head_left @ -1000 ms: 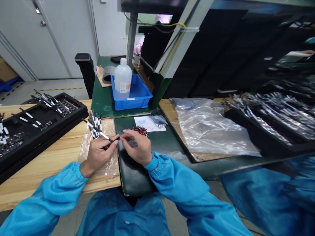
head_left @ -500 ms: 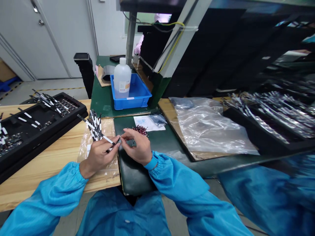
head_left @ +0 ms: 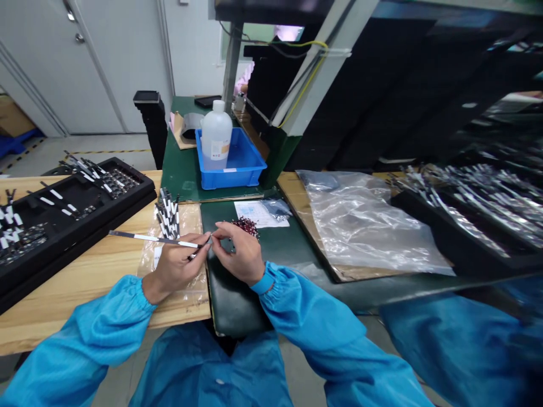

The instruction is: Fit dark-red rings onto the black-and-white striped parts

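My left hand (head_left: 180, 263) pinches one end of a thin black-and-white flex cable strip (head_left: 146, 237), whose free end points left over the wooden table. My right hand (head_left: 240, 252) meets it fingertip to fingertip, its thumb and forefinger pinched at the strip's end; anything between them is too small to make out. Just behind the right hand lies a heap of tiny dark red and black parts (head_left: 247, 226). Behind the left hand, a bunch of similar strips (head_left: 168, 215) rests on a clear plastic bag (head_left: 189, 217).
At left stands a black tray (head_left: 106, 202) with strips and small boards. A blue bin (head_left: 231, 180) holds a white bottle (head_left: 217, 133). A printed paper (head_left: 258, 215) lies on the green mat. To the right are a large plastic bag (head_left: 360, 220) and more loaded black trays (head_left: 424, 217).
The strip in my left hand has swung from slanting up and left to lying nearly level. Both hands remain together at its end. The view has shifted slightly.
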A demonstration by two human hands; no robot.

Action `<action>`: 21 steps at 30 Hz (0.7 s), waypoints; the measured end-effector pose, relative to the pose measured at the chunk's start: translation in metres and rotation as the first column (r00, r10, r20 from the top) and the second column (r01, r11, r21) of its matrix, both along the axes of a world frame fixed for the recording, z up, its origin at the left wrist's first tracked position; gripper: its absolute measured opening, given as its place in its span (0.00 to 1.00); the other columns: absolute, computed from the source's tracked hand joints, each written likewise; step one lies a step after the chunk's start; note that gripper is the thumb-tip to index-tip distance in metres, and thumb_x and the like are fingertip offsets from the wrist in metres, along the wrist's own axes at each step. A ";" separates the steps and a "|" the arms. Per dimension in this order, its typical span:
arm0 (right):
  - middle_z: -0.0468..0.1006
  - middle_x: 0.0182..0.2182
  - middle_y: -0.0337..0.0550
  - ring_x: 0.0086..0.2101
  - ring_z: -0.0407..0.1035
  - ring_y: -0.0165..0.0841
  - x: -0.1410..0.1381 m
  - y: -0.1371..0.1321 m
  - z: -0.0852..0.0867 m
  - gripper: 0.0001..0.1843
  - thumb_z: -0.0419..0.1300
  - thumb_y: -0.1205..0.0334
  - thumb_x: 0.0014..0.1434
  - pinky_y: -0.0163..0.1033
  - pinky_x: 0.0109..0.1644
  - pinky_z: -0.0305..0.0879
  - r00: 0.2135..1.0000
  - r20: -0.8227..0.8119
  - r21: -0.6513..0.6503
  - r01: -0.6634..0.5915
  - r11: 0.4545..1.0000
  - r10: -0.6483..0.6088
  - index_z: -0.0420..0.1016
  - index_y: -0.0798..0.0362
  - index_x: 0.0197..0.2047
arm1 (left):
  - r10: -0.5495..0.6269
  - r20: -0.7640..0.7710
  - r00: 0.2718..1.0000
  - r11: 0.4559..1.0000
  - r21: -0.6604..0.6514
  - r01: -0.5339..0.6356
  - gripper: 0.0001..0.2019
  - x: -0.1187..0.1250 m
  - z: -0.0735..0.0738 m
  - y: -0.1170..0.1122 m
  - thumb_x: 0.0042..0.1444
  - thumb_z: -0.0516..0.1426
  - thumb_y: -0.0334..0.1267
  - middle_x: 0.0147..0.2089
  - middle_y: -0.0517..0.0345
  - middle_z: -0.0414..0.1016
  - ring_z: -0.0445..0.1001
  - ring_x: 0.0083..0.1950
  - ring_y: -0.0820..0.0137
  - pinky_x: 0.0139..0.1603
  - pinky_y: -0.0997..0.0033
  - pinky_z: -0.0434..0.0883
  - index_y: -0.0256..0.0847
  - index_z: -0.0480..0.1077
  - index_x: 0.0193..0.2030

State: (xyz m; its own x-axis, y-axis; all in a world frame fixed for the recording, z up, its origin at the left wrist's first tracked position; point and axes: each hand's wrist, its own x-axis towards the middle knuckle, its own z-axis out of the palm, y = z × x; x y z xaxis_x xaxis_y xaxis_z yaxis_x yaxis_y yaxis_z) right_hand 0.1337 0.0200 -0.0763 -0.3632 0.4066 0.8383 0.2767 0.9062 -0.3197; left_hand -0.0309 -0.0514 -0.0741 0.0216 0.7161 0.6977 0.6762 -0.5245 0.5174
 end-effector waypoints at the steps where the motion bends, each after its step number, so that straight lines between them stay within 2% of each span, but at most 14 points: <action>1: 0.82 0.34 0.40 0.34 0.79 0.33 0.000 0.000 0.001 0.27 0.59 0.72 0.62 0.39 0.44 0.77 1.000 0.004 0.001 -0.002 1.000 0.002 0.64 0.49 0.63 | 0.036 0.019 0.999 0.998 -0.044 -0.035 0.09 -0.001 0.001 0.000 0.61 0.59 0.31 0.45 0.49 0.84 0.84 0.45 0.61 0.48 0.63 0.81 0.41 0.81 0.43; 3: 0.82 0.35 0.41 0.34 0.78 0.34 0.002 0.000 0.004 0.27 0.61 0.71 0.61 0.40 0.42 0.76 1.000 -0.002 0.007 0.000 1.000 0.000 0.65 0.49 0.62 | 0.120 0.058 0.991 0.986 -0.123 -0.112 0.08 -0.003 0.005 0.002 0.61 0.59 0.34 0.42 0.48 0.85 0.84 0.41 0.62 0.45 0.64 0.81 0.40 0.81 0.42; 5: 0.82 0.35 0.42 0.30 0.75 0.33 0.004 0.002 0.007 0.26 0.62 0.71 0.60 0.40 0.38 0.75 1.000 -0.019 0.020 0.001 1.000 -0.001 0.66 0.50 0.61 | 0.195 0.168 0.966 0.967 -0.195 -0.162 0.10 -0.010 0.011 0.006 0.62 0.59 0.37 0.35 0.49 0.84 0.82 0.34 0.65 0.36 0.68 0.79 0.38 0.80 0.45; 8: 0.78 0.31 0.41 0.25 0.69 0.32 0.009 0.005 0.010 0.25 0.62 0.73 0.59 0.39 0.32 0.71 0.999 -0.033 0.036 -0.020 0.999 0.022 0.67 0.51 0.59 | 0.277 0.438 0.855 0.948 -0.269 -0.169 0.20 -0.032 0.028 0.011 0.60 0.60 0.41 0.33 0.54 0.81 0.78 0.26 0.70 0.27 0.73 0.75 0.37 0.73 0.58; 10: 0.76 0.29 0.40 0.25 0.66 0.32 0.011 0.007 0.010 0.24 0.61 0.74 0.59 0.39 0.30 0.69 0.998 -0.034 0.044 -0.042 0.998 0.043 0.68 0.51 0.58 | 0.335 0.536 0.775 0.935 -0.290 -0.204 0.28 -0.059 0.044 0.010 0.58 0.62 0.42 0.34 0.55 0.81 0.77 0.24 0.72 0.25 0.75 0.73 0.37 0.66 0.64; 13: 0.75 0.29 0.41 0.26 0.66 0.32 0.011 0.008 0.010 0.22 0.60 0.74 0.60 0.38 0.30 0.69 0.997 -0.033 0.051 -0.062 0.997 0.064 0.69 0.51 0.56 | 0.470 0.492 0.733 0.881 -0.319 -0.350 0.33 -0.115 0.072 0.000 0.55 0.63 0.41 0.34 0.55 0.81 0.72 0.20 0.75 0.20 0.78 0.67 0.36 0.61 0.66; 16: 0.77 0.33 0.45 0.29 0.70 0.32 0.010 0.008 0.009 0.20 0.59 0.74 0.60 0.38 0.32 0.71 0.995 -0.022 0.048 -0.091 0.995 0.092 0.70 0.51 0.54 | 0.621 0.352 0.700 0.778 -0.382 -0.498 0.33 -0.177 0.091 -0.014 0.52 0.64 0.39 0.34 0.55 0.81 0.67 0.18 0.78 0.18 0.80 0.62 0.37 0.62 0.64; 19: 0.78 0.37 0.48 0.32 0.73 0.34 0.009 0.008 0.008 0.18 0.59 0.74 0.60 0.38 0.33 0.72 0.994 -0.001 0.042 -0.114 0.993 0.114 0.71 0.51 0.52 | 0.723 0.231 0.652 0.651 -0.543 -0.530 0.26 -0.222 0.096 -0.025 0.47 0.66 0.35 0.29 0.55 0.80 0.64 0.17 0.77 0.17 0.79 0.58 0.33 0.69 0.54; 21: 0.78 0.37 0.48 0.32 0.74 0.34 0.009 0.009 0.007 0.16 0.59 0.74 0.60 0.38 0.33 0.73 0.993 0.012 0.044 -0.114 0.993 0.113 0.72 0.50 0.50 | 0.736 0.199 0.647 0.615 -0.597 -0.515 0.20 -0.238 0.094 -0.030 0.44 0.67 0.35 0.26 0.54 0.79 0.62 0.16 0.76 0.16 0.77 0.55 0.32 0.73 0.44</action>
